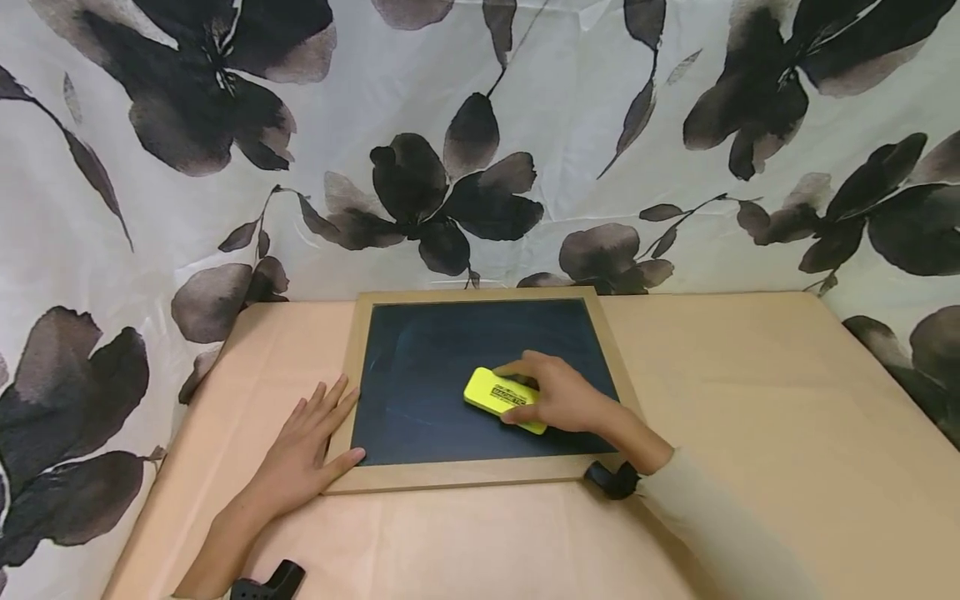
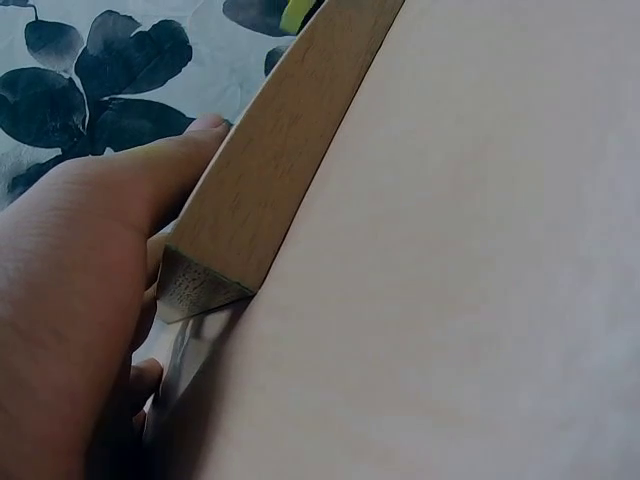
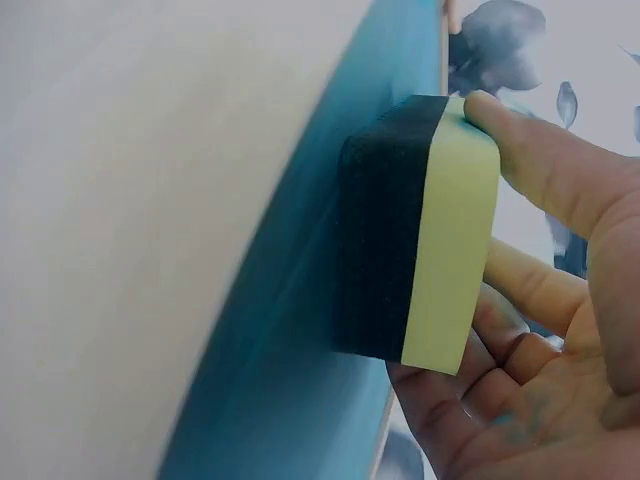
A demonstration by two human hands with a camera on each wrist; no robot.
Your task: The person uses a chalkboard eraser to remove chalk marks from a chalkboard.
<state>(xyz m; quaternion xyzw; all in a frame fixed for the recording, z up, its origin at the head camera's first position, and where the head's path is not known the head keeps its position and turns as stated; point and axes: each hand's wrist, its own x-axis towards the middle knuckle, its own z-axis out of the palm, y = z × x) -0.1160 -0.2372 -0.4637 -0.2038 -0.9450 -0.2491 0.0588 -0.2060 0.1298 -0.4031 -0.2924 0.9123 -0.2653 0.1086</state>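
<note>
A framed chalkboard [image 1: 420, 350] with a pale wooden rim lies on the table, faint smears on its dark surface. My right hand [image 1: 558, 396] grips a yellow board eraser [image 1: 491, 392] between thumb and fingers over the middle of the board. In the right wrist view the eraser [image 3: 450, 240] shows a dark felt side turned to the board; whether it touches cannot be told. My left hand [image 1: 303, 450] rests with fingers spread on the frame's left edge, thumb at the lower left corner. The left wrist view shows the thumb along the wooden frame [image 2: 260, 150].
A light brown covering [image 1: 735, 400] spreads over the table around the board. Behind and to the left hangs a white cloth [image 1: 585, 100] with dark flower prints. Black wrist cameras [image 1: 613, 481] sit on both wrists.
</note>
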